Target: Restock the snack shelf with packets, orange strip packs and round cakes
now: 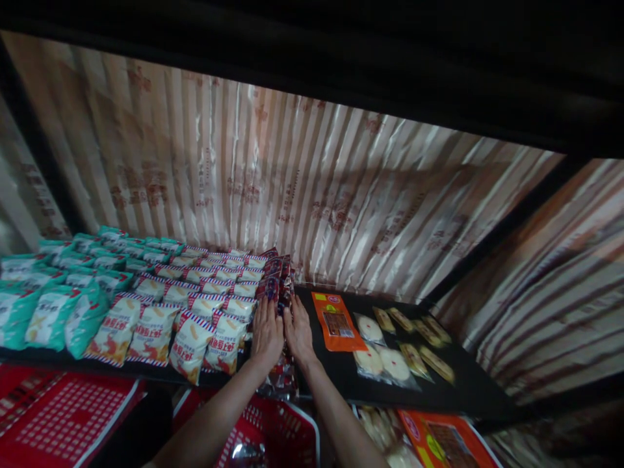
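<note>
My left hand (267, 330) lies flat with fingers stretched forward on a row of small dark red snack packets (279, 276). Beside it, my right hand (299, 330) has its fingers extended along the right side of the same row. The two thumbs nearly meet, and part of the packets is hidden beneath the hands. To the left stand rows of white chip bags (190, 344) with red-and-blue striped edges. An orange packet (337, 322) lies on the black shelf (336, 377) to the right of my right hand.
Teal bags (51, 318) fill the shelf's left end. Round white wrapped cakes (394, 365) and yellowish long packs (435, 363) lie at the right. Red baskets (73, 409) sit below the front edge. A dark beam (312, 84) crosses overhead, before a wrinkled printed sheet (273, 175).
</note>
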`<state>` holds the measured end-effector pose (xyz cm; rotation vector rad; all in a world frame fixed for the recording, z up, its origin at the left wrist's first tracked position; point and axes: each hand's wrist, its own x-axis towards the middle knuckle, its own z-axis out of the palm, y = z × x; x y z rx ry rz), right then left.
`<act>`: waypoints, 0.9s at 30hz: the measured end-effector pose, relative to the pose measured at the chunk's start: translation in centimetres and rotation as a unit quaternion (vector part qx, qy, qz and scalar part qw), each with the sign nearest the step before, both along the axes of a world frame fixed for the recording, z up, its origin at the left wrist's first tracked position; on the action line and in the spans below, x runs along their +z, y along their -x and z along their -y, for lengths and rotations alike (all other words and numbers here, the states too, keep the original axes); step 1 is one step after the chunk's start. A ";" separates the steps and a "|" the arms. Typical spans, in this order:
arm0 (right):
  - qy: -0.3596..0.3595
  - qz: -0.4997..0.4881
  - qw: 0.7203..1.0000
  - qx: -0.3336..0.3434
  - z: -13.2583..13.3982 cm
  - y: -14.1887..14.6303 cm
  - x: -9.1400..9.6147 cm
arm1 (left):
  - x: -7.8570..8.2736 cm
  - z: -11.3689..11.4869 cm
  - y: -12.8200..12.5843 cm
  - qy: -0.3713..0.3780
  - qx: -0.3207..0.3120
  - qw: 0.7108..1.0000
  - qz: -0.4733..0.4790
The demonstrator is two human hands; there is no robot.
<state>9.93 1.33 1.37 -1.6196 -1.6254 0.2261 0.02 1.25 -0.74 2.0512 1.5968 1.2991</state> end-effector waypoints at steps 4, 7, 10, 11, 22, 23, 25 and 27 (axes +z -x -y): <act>0.007 -0.014 0.999 0.033 -0.5 -0.1 -0.1 | 0.0 0.0 -0.1 0.006 0.002 1.000 -0.012; 0.008 -0.023 0.998 0.051 -0.6 -0.1 -0.4 | 0.0 0.0 -0.1 0.024 0.008 0.999 -0.027; 0.010 -0.025 0.998 0.051 -0.5 0.0 -0.4 | 0.2 0.1 0.0 0.036 0.010 0.999 -0.034; 0.008 -0.026 0.998 0.048 -0.4 0.0 -0.3 | 0.3 0.1 0.0 0.035 0.010 0.999 -0.036; 0.005 -0.025 1.000 0.013 0.8 -0.1 0.8 | 1.0 0.8 0.0 0.027 0.014 0.999 -0.040; 0.006 -0.028 1.000 0.012 1.0 -0.1 0.9 | 0.9 0.9 0.1 0.025 0.012 0.999 -0.038; 0.009 -0.034 0.999 0.012 1.4 0.0 1.0 | 0.8 1.0 0.2 0.022 0.011 0.999 -0.034; 0.015 -0.038 0.999 0.009 1.8 0.1 1.2 | 0.8 1.1 0.2 0.021 0.013 0.999 -0.032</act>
